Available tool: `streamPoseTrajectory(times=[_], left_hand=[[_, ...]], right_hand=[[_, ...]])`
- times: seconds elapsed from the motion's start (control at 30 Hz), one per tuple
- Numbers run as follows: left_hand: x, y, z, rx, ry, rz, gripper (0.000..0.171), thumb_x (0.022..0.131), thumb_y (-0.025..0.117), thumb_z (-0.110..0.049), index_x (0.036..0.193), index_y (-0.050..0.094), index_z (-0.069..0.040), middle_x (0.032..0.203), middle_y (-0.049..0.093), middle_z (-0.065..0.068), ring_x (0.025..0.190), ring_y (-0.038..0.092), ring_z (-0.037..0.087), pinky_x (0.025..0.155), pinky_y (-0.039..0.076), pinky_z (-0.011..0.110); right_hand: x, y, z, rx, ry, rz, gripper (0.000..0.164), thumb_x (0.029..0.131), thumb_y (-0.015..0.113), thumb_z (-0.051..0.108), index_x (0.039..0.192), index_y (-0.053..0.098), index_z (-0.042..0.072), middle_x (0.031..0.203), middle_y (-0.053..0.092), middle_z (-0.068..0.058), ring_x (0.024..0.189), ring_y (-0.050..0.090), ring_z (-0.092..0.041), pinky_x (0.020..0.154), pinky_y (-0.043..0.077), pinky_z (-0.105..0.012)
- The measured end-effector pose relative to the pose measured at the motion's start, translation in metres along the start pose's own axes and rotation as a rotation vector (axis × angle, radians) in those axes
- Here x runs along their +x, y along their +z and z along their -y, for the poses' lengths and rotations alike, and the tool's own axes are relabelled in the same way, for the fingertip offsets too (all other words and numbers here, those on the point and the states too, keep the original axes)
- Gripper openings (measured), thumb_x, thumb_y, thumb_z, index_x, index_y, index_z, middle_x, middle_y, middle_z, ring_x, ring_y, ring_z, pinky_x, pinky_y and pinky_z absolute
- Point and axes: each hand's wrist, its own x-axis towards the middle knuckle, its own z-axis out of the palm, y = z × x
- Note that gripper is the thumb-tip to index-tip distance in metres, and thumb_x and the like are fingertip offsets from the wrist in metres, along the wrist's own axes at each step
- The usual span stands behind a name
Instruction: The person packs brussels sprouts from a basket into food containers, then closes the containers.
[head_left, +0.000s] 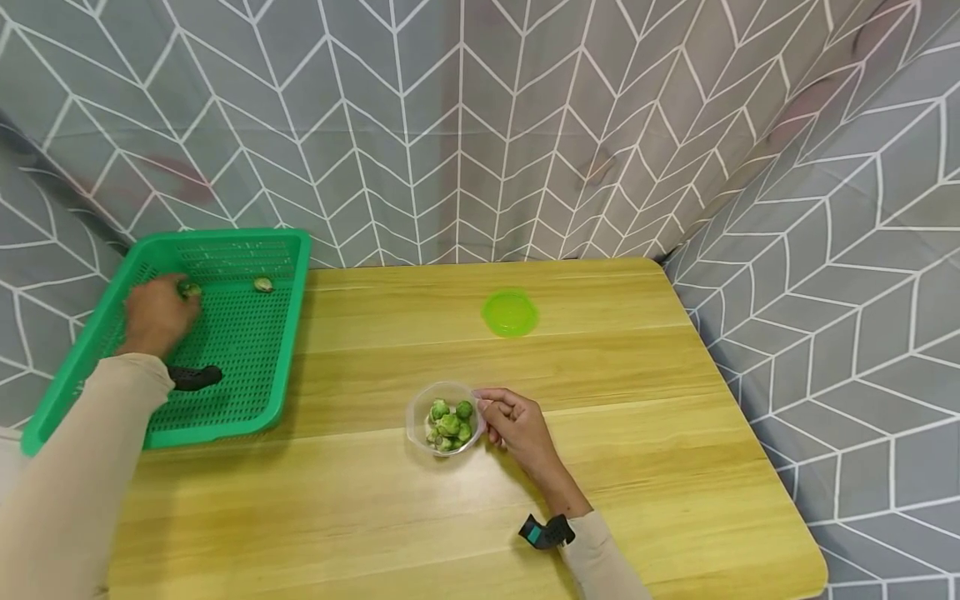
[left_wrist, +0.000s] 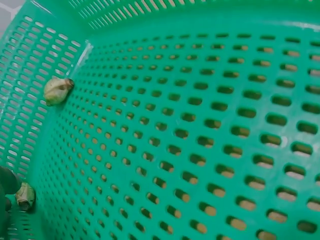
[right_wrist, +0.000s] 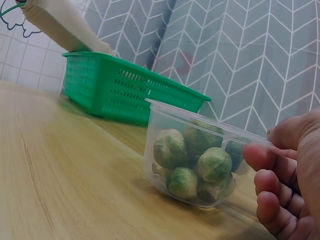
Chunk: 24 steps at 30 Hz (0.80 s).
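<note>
My left hand (head_left: 156, 312) reaches into the green plastic basket (head_left: 291, 350), its thumb and fingers around a Brussels sprout (head_left: 189, 289). In the left wrist view only dark fingertips show at the left edge, beside a pale sprout (left_wrist: 25, 196). Another sprout (left_wrist: 58, 91) lies on the basket floor near the wall. On the table, my right hand (head_left: 517, 429) pinches the rim of a clear plastic tub (head_left: 415, 421) between thumb and forefinger, the other fingers loosely bent. Several green Brussels sprouts (right_wrist: 214, 164) fill part of that tub, which stands upright.
A bright green round lid (head_left: 510, 313) lies flat toward the back of the wooden table (head_left: 637, 400). Patterned grey curtains (head_left: 480, 133) hang behind and at the sides. The basket sits at the table's back left, its high walls around the left hand.
</note>
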Motion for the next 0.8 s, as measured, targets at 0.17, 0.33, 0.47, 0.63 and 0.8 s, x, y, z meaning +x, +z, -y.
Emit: streamPoseTrajectory(times=[0.17, 0.33, 0.47, 0.63, 0.8], left_hand=[[0.002, 0.005, 0.003, 0.012, 0.024, 0.053, 0.04, 0.099, 0.049, -0.009, 0.131, 0.052, 0.016, 0.117, 0.055, 0.043, 0.103, 0.049, 0.064, 0.086, 0.04, 0.073], [0.005, 0.007, 0.003, 0.012, 0.017, 0.086, 0.042, 0.098, 0.049, -0.008, 0.133, 0.051, 0.015, 0.122, 0.05, 0.043, 0.109, 0.044, 0.065, 0.09, 0.036, 0.075], [0.006, 0.008, 0.002, 0.003, 0.006, 0.083, 0.043, 0.098, 0.045, -0.007, 0.134, 0.05, 0.015, 0.125, 0.045, 0.044, 0.114, 0.04, 0.065, 0.095, 0.032, 0.076], [0.008, 0.01, 0.0, 0.016, 0.006, 0.078, 0.04, 0.099, 0.044, -0.007, 0.131, 0.053, 0.015, 0.124, 0.047, 0.044, 0.112, 0.041, 0.065, 0.095, 0.033, 0.075], [0.007, 0.009, 0.0, 0.06, -0.009, 0.085, 0.037, 0.101, 0.042, -0.01, 0.127, 0.056, 0.013, 0.118, 0.048, 0.043, 0.107, 0.045, 0.065, 0.086, 0.039, 0.074]], right_hand=[[0.0, 0.001, 0.0, -0.001, 0.007, 0.001, 0.026, 0.1, 0.066, 0.018, 0.121, 0.07, 0.003, 0.075, 0.064, -0.025, 0.053, 0.053, -0.015, 0.045, 0.044, -0.022], [-0.001, 0.001, 0.002, 0.002, 0.028, 0.003, 0.025, 0.101, 0.063, 0.015, 0.123, 0.069, 0.004, 0.075, 0.064, -0.026, 0.053, 0.053, -0.014, 0.045, 0.042, -0.021], [-0.001, 0.0, 0.006, -0.002, 0.029, 0.006, 0.024, 0.102, 0.061, 0.011, 0.123, 0.069, 0.002, 0.075, 0.063, -0.029, 0.054, 0.053, -0.018, 0.045, 0.044, -0.023], [-0.004, 0.002, 0.021, -0.021, 0.021, 0.013, 0.023, 0.102, 0.061, 0.008, 0.121, 0.069, -0.002, 0.076, 0.062, -0.032, 0.055, 0.054, -0.021, 0.047, 0.047, -0.024], [-0.005, 0.004, 0.029, -0.011, 0.017, 0.016, 0.024, 0.101, 0.061, 0.007, 0.122, 0.068, -0.004, 0.074, 0.062, -0.03, 0.054, 0.054, -0.02, 0.047, 0.047, -0.025]])
